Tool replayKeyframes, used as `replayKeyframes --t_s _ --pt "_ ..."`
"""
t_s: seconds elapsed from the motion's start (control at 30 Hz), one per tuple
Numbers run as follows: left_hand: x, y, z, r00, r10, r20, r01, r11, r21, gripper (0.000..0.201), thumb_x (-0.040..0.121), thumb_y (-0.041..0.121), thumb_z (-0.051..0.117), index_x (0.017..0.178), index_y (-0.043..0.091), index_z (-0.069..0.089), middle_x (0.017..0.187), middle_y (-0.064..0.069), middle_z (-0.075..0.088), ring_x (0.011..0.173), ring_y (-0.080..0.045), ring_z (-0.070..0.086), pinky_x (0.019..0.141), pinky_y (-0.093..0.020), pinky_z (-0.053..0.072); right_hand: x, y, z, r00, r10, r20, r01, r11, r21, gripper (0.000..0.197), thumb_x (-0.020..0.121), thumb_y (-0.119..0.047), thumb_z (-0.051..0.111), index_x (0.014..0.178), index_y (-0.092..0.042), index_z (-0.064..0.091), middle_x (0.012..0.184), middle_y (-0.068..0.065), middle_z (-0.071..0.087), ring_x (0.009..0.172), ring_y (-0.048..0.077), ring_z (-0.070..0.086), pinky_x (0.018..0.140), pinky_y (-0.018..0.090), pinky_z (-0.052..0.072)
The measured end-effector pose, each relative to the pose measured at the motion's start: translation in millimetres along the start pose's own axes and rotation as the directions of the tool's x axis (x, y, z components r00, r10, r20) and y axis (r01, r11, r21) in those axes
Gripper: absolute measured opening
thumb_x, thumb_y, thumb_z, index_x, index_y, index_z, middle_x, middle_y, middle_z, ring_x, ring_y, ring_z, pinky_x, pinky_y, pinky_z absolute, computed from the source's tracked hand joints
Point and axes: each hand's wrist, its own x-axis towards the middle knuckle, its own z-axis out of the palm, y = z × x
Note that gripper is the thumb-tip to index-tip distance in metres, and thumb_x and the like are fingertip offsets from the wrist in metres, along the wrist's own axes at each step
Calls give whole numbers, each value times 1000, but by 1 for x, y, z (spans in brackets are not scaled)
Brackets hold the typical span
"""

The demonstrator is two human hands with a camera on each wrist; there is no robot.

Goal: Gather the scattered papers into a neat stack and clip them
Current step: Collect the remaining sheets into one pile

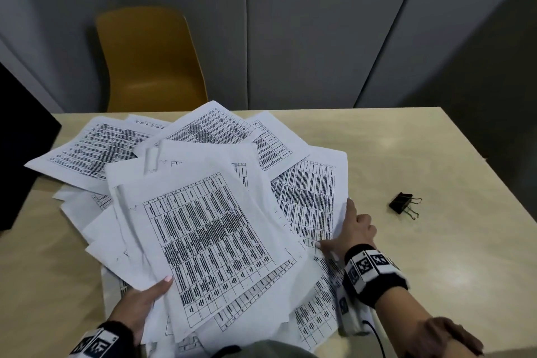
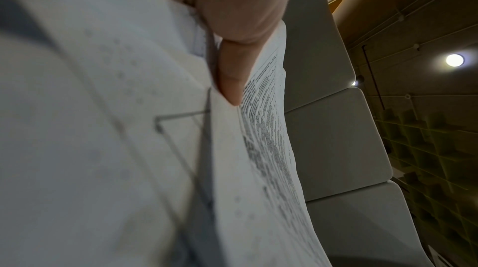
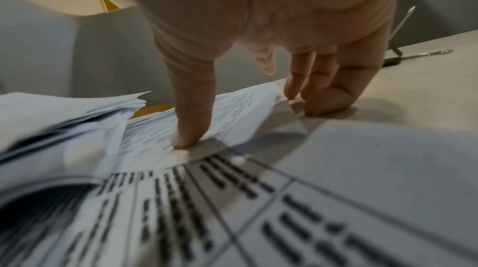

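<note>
Several printed sheets of paper (image 1: pixel 215 227) lie fanned and overlapping across the beige table (image 1: pixel 436 256). My left hand (image 1: pixel 157 288) grips a bunch of them at the near left; its thumb (image 2: pixel 232 79) presses on the top sheet (image 2: pixel 266 148) and its fingers are hidden beneath. My right hand (image 1: pixel 334 222) pinches the right edge of a lower sheet (image 3: pixel 232 112), with the thumb (image 3: pixel 191 107) on top and curled fingertips (image 3: pixel 323 91) at the slightly lifted edge against the table. A black binder clip (image 1: pixel 402 203) lies on the table to the right of that hand, apart from the papers.
A yellow chair (image 1: pixel 151 61) stands behind the table's far edge, against grey wall panels. A dark object (image 1: pixel 20 139) overhangs the table's left side. Bare tabletop stretches to the right around the clip (image 3: pixel 393 60). The papers reach the near edge.
</note>
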Motion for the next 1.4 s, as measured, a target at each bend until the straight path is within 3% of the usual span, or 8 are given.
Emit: replayKeyframes --t_s 0.2,0.4,0.57,0.73,1.03,1.17,1.3,1.4 --pt "3 -2 -4 1000 -8 8 8 1000 -8 47 87 1 55 131 -9 42 135 -20 49 130 -31 41 110 -38 22 -3 -15 2 997 61 -43 -63 997 -39 87 65 -53 75 123 -6 32 127 14 36 119 33 37 94 42 42" --pt "9 -6 -10 997 -82 -1 82 995 -61 34 86 3 57 119 -6 54 117 -14 59 114 -30 51 108 -43 28 -9 -11 -1 998 -14 59 23 988 -154 68 68 -43 76 118 -18 38 124 8 40 118 30 40 91 43 44" --pt "11 -8 -13 997 -78 -7 77 995 -64 8 86 5 58 91 2 63 75 -2 69 100 -25 57 105 -38 29 -21 3 -6 990 -112 83 130 956 -262 54 72 -49 70 117 -29 48 124 5 40 119 27 37 95 43 45" --pt "12 -9 -11 998 -67 7 67 990 -124 31 88 3 55 117 -5 54 101 -7 61 109 -23 50 104 -37 28 -6 4 -8 995 46 -85 -36 993 116 59 81 -45 62 126 -12 44 130 16 40 121 33 39 102 42 37" --pt "15 -12 -16 995 -100 21 102 991 -83 15 83 7 61 98 5 63 102 -14 68 108 -33 58 105 -51 33 10 -33 3 993 104 -55 -106 993 -45 90 65 -48 78 127 0 31 130 16 35 119 35 44 94 43 43" --pt "15 -11 -15 995 -96 24 98 989 -107 32 79 9 64 110 5 60 115 -16 63 114 -32 55 108 -53 30 17 -29 5 995 99 20 -99 994 38 73 64 -41 80 116 -1 49 120 17 52 107 34 57 86 38 50" --pt "13 -10 -14 996 -92 18 93 989 -118 48 77 10 66 123 4 54 121 -16 61 119 -33 52 109 -54 29 17 -14 1 999 41 11 -42 974 223 17 76 -25 67 79 -11 57 79 8 62 80 27 59 68 27 44" --pt "16 -12 -16 996 -87 30 90 986 -139 63 65 17 71 124 4 54 121 -15 62 118 -32 53 108 -54 29 17 6 -5 999 -13 -30 21 948 317 20 82 -20 62 64 -15 54 64 6 57 73 25 57 66 24 39"
